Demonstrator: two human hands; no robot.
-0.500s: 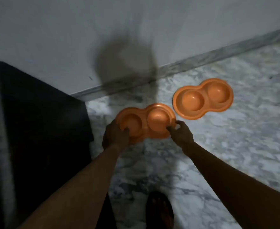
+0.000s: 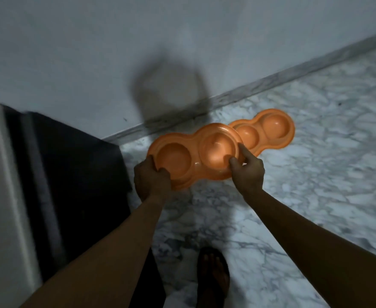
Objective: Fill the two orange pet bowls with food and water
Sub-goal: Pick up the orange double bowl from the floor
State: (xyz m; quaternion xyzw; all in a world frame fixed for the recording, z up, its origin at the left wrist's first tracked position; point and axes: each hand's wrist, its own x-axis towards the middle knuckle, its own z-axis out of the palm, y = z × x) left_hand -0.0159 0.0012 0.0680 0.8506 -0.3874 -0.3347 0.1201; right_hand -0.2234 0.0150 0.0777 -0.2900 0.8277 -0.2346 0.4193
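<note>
Over on the left stands a big dark cabinet (image 2: pixel 71 185) with a pale gray side, close to the white wall (image 2: pixel 93 52). Next to it the person reaches down with both bare arms. The left hand (image 2: pixel 152 180) is curled around the left end of the near orange bowl (image 2: pixel 196 155), thumb on top of the rim and fingers tucked under. This bowl is one long piece with two round cups, and both cups look empty. The right hand (image 2: pixel 247 172) pinches the right end the same way, thumb pressed into the edge of the right cup. So both hands are closed on the same bowl, and it looks lifted a little off the marble floor (image 2: pixel 316 174), though I cannot be sure. Behind it and to the right sits the second orange bowl (image 2: pixel 269 132), flat on the floor near the wall, partly hidden by the first; its cups look empty too. At the bottom a foot in a dark sandal (image 2: pixel 213 278) shows. The bowl seems like hard, shiny plastic, so I think it is light and stiff but a bit slippery. Holding both ends by the rim looks smart, most of all once there is water inside, because tipping would spill it.
</note>
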